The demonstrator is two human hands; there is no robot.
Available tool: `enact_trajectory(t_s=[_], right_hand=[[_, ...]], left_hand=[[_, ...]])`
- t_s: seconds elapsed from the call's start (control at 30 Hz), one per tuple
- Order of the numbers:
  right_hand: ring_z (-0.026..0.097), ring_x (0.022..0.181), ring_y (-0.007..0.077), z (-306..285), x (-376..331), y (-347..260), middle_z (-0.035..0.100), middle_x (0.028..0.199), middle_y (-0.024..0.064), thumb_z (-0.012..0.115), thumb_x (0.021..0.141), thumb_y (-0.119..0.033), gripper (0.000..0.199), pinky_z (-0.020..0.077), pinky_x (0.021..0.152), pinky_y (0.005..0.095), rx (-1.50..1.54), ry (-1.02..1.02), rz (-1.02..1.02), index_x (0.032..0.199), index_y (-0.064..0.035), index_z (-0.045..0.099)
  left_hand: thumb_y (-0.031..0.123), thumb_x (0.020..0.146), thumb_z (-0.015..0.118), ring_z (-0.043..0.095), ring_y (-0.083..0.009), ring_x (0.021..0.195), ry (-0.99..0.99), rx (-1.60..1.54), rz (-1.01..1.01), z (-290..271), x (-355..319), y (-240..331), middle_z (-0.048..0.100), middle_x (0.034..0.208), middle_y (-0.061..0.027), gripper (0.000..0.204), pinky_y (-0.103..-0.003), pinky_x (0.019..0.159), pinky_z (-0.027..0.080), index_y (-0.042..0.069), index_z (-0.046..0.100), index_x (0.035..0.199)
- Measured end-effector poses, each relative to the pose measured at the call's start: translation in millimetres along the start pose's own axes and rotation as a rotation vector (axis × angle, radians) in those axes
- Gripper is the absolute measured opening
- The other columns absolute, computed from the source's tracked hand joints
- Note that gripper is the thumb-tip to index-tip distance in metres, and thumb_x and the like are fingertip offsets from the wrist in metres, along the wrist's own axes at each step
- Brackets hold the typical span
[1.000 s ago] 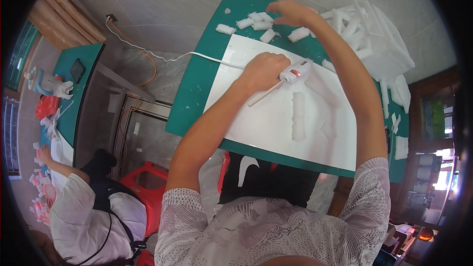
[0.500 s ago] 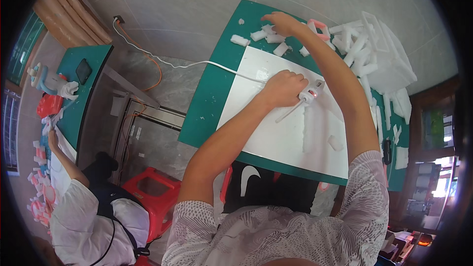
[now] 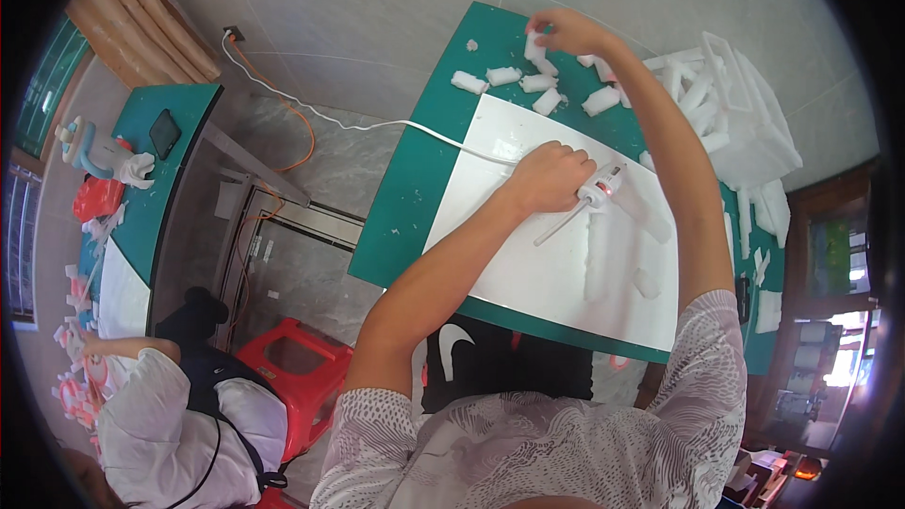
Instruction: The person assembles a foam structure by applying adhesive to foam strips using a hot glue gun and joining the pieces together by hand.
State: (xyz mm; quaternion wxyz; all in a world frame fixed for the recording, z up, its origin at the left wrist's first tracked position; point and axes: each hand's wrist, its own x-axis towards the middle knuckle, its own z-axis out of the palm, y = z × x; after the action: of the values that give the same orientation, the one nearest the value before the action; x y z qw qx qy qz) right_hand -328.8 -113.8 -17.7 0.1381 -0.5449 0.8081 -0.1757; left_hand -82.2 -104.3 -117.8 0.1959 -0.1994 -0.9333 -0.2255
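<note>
My left hand (image 3: 554,175) is closed around a white glue gun (image 3: 600,190) over the white board (image 3: 490,254). A thin white glue stick (image 3: 563,227) juts from the gun toward me, and a white cord trails off to the left. At the table's far edge, my right hand (image 3: 570,33) pinches a white foam block (image 3: 534,45), lifted on end among several others (image 3: 539,83). On the board below the gun lies a long white foam strip (image 3: 597,259), with a small foam piece (image 3: 646,284) to its right.
White foam bars and frames fill a white bin (image 3: 754,141) at the back right. The power cord (image 3: 330,123) runs to a wall socket. To the left, a person in a white top (image 3: 160,424) sits at another green table (image 3: 174,170), beside a red stool (image 3: 302,358).
My right hand has closed on a foam block and tipped it up; nearby blocks have shifted. The left hand keeps hold of the glue gun. The other person's arm has drawn back.
</note>
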Motion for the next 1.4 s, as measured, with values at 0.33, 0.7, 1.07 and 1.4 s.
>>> enact_trajectory(t_s=[0.33, 0.7, 1.07, 1.4], right_hand=[[0.063, 0.098, 0.0149, -58, -182, -40, 0.064, 0.127, 0.0052, 0.067, 0.09, -0.012, 0.037, 0.0507, 0.089, 0.0293, 0.187, 0.205, 0.096, 0.126, -0.0081, 0.065], [0.06, 0.09, 0.0117, 24, -297, -30, 0.067, 0.112, 0.0039, 0.076, 0.087, -0.015, 0.031, 0.0526, 0.076, 0.0256, 0.227, 0.298, 0.234, 0.116, -0.006, 0.069], [0.058, 0.1, 0.0186, 57, -292, -38, 0.059, 0.11, 0.0085, 0.072, 0.09, -0.011, 0.033, 0.0604, 0.085, 0.0317, 0.146, 0.291, 0.311, 0.122, -0.0045, 0.066], [0.062, 0.095, 0.0191, 68, -291, -39, 0.06, 0.102, 0.0096, 0.07, 0.093, -0.015, 0.033, 0.0589, 0.08, 0.0307, 0.115, 0.342, 0.231, 0.122, -0.0021, 0.065]], left_hand=[[0.011, 0.075, 0.067, 0.066, -0.0352, 0.087, 0.048, -0.026, -0.024, 2, -4, -16, 0.067, 0.09, -0.0149, 0.014, -0.046, 0.08, 0.051, 0.006, 0.064, 0.087], [0.012, 0.078, 0.069, 0.064, -0.0388, 0.089, 0.033, -0.071, -0.114, -12, -7, -10, 0.066, 0.09, -0.0156, 0.015, -0.048, 0.077, 0.051, 0.004, 0.062, 0.089], [0.004, 0.073, 0.074, 0.067, -0.0335, 0.086, -0.004, -0.027, -0.19, -12, -7, -14, 0.07, 0.096, -0.0121, 0.021, -0.041, 0.077, 0.054, 0.005, 0.069, 0.094], [0.012, 0.071, 0.076, 0.065, -0.0363, 0.088, -0.012, -0.059, -0.202, -13, -6, -16, 0.067, 0.092, -0.0128, 0.023, -0.046, 0.076, 0.051, 0.004, 0.064, 0.089]])
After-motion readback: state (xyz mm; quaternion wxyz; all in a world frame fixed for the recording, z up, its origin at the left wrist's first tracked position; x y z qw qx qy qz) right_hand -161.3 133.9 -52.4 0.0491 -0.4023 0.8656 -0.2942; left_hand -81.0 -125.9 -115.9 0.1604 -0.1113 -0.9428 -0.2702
